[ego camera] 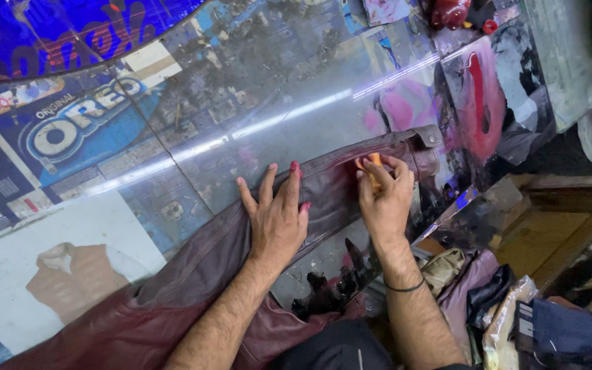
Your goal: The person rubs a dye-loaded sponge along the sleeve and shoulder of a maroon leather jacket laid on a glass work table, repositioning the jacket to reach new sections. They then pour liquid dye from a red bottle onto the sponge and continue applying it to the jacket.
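Dark trousers (340, 349) of the person sit nearest the camera at 6 o'clock, with both forearms reaching up from there. At 4 o'clock lie a clear plastic bag (505, 322) and dark blue cloth (570, 339). A maroon leather jacket (193, 274) spreads from 7 o'clock toward the centre, and its sleeve (337, 181) stretches on toward 1 o'clock, ending in a buckled cuff (427, 140). The left hand (279, 216) lies flat on the sleeve, fingers spread and red-stained at the tips, gripping nothing. Just beside it at 3 o'clock, the right hand (385, 195) is clenched around a small orange piece (374, 164) pressed against the leather. Beneath the sleeve the tabletop (241, 103) is a glossy sheet over printed posters. At 12 to 1 o'clock, far off, stands a dark red bottle (450, 12).
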Demonstrator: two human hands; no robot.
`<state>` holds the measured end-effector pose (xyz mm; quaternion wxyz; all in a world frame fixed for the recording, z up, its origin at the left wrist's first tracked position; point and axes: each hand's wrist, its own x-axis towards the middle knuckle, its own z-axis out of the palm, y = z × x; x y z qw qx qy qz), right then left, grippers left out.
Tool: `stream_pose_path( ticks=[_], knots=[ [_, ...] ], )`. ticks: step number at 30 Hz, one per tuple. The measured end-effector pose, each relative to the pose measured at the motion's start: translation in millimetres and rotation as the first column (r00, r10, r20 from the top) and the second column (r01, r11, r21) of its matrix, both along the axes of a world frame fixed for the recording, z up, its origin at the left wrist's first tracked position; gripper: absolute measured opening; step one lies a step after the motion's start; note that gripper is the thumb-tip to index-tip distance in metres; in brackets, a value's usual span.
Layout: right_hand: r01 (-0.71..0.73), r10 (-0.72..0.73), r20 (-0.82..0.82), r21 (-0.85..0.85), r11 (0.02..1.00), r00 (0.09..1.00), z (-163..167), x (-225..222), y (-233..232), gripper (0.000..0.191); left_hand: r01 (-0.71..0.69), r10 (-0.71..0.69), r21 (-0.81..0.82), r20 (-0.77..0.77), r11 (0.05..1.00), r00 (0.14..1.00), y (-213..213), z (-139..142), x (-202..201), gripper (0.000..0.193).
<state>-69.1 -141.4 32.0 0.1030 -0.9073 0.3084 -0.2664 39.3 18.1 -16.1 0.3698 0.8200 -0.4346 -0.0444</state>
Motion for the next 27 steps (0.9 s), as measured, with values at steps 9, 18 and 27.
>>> stream_pose_path(
  ticks=[9, 18, 27],
  knots=[
    [-0.057, 0.057, -0.096, 0.007, 0.998, 0.994, -15.3, 32.5, 28.8, 0.018, 0.023, -0.018, 0.083, -0.062, 0.996, 0.998, 1.1, 4.1, 2.2, 0.103],
    [-0.072, 0.071, -0.051, -0.029, 0.997, 0.996, -17.0, 35.5, 24.5, 0.014, 0.028, -0.022, 0.075, -0.079, 0.997, 0.997, 2.1, 5.0, 1.7, 0.110],
    [-0.045, 0.044, -0.010, -0.061, 0.997, 0.999, -5.7, 24.1, 5.4, 0.014, 0.015, -0.015, 0.005, -0.038, 1.000, 0.999, 2.8, -3.3, -0.5, 0.108]
  ],
)
